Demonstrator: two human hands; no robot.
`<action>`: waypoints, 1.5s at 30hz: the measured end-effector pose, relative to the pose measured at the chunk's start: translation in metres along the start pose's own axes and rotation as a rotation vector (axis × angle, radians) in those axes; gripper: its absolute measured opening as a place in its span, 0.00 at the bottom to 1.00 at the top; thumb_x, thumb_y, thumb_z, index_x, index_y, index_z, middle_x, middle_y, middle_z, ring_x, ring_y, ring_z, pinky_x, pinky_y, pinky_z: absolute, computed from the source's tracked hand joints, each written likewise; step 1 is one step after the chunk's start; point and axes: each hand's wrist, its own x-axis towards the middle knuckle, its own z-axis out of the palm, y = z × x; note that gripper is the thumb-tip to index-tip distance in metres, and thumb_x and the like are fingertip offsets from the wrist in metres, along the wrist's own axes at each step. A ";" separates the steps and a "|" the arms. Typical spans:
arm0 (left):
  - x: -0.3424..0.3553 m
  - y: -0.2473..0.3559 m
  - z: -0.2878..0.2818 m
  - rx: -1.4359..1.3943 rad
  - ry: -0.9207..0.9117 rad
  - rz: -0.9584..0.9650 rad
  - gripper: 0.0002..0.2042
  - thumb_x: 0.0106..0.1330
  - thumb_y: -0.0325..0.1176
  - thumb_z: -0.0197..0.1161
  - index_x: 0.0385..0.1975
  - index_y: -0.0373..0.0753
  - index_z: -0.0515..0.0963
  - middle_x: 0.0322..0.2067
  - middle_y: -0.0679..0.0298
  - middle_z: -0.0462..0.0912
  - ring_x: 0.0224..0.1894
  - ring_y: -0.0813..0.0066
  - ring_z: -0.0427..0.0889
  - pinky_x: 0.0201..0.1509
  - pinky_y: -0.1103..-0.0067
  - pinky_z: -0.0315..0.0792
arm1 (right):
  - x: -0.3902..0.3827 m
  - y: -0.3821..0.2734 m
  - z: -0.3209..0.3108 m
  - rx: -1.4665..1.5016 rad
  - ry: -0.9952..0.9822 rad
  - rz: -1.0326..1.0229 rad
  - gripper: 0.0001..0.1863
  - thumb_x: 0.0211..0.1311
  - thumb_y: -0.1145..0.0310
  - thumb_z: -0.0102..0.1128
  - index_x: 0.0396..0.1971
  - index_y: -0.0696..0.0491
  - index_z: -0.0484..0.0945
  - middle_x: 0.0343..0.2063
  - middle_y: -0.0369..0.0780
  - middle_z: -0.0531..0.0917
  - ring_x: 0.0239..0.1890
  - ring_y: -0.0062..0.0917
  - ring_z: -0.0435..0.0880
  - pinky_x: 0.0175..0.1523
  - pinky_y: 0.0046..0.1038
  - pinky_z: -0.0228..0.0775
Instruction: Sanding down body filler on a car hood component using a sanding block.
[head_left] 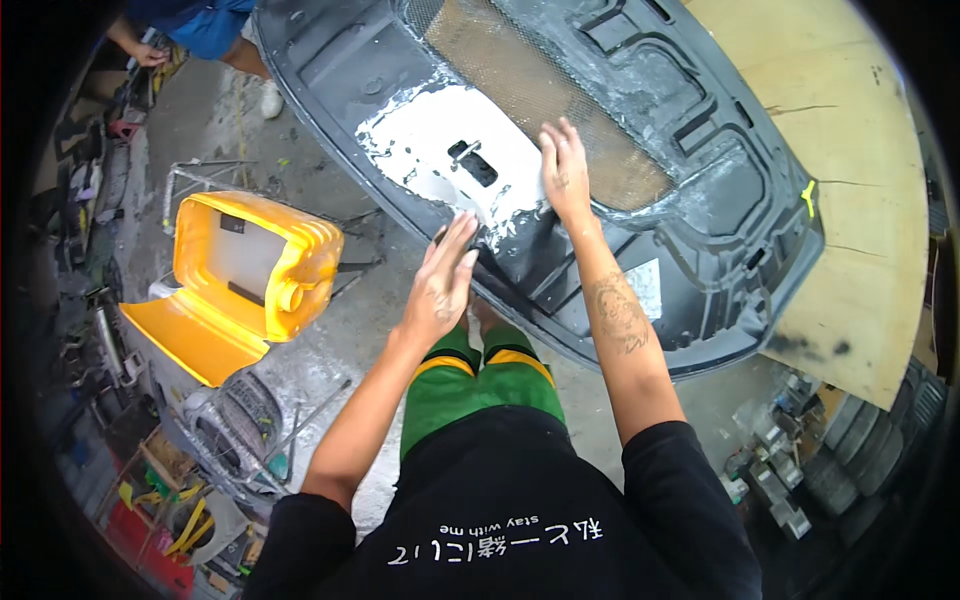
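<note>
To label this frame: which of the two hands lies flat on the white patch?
The right hand: its palm rests on the white patch of the dark panel. The left hand reaches only its near edge.

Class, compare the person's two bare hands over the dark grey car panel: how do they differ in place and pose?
The right hand lies flat on the dark grey car panel, beside its white patch; the left hand sits nearer the panel's lower edge, fingers together, whether touching is unclear. Both are open, holding nothing.
</note>
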 end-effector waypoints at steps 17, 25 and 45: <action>0.081 -0.019 0.105 0.705 -0.118 0.116 0.38 0.57 0.23 0.57 0.71 0.20 0.57 0.74 0.37 0.55 0.78 0.42 0.53 0.81 0.55 0.47 | -0.020 0.041 -0.037 -0.140 -0.409 0.060 0.28 0.82 0.55 0.32 0.55 0.50 0.85 0.76 0.39 0.63 0.80 0.42 0.50 0.80 0.59 0.29; 0.101 0.000 0.121 0.791 0.027 -0.044 0.36 0.58 0.27 0.59 0.68 0.17 0.59 0.72 0.32 0.57 0.76 0.40 0.56 0.81 0.54 0.47 | -0.014 0.056 -0.037 -0.044 -0.527 0.005 0.27 0.83 0.54 0.32 0.61 0.40 0.83 0.79 0.39 0.56 0.81 0.46 0.44 0.79 0.59 0.23; 0.069 0.012 0.145 0.682 0.148 -0.173 0.36 0.61 0.29 0.58 0.68 0.17 0.59 0.72 0.32 0.58 0.77 0.40 0.56 0.81 0.58 0.48 | -0.018 0.076 -0.042 -0.093 -0.574 -0.024 0.27 0.83 0.53 0.32 0.63 0.40 0.81 0.80 0.40 0.53 0.81 0.48 0.41 0.78 0.62 0.21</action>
